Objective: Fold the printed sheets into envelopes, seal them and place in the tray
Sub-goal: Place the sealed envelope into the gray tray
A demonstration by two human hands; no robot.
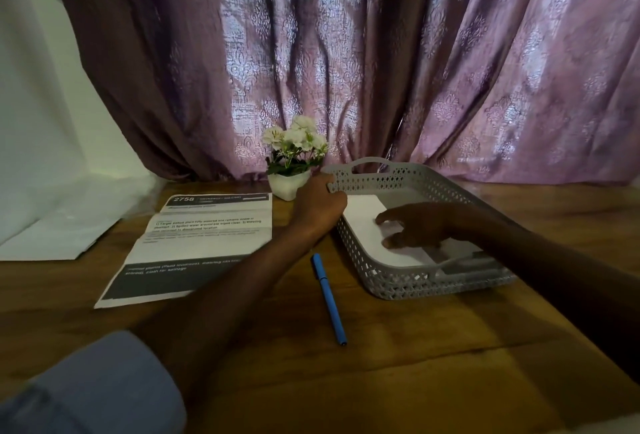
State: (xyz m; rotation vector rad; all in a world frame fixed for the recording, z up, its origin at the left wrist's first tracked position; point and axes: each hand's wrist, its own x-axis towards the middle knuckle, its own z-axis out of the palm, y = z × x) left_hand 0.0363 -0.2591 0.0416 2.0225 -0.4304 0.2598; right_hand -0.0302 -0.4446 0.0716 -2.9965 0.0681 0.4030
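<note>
Two hands work the placing step: left hand (320, 203) grips the grey perforated plastic tray (408, 283)'s far-left rim; right hand (414, 225), fingers spread, presses a white folded envelope (363, 225) inside. Next likely calls for folding the printed paper sheet (194, 243) lying left on the desk.

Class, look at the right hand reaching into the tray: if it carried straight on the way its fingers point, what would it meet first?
Probably the tray's left wall, after sliding across the white envelope beneath the right hand; depth is unclear from this view.
</note>
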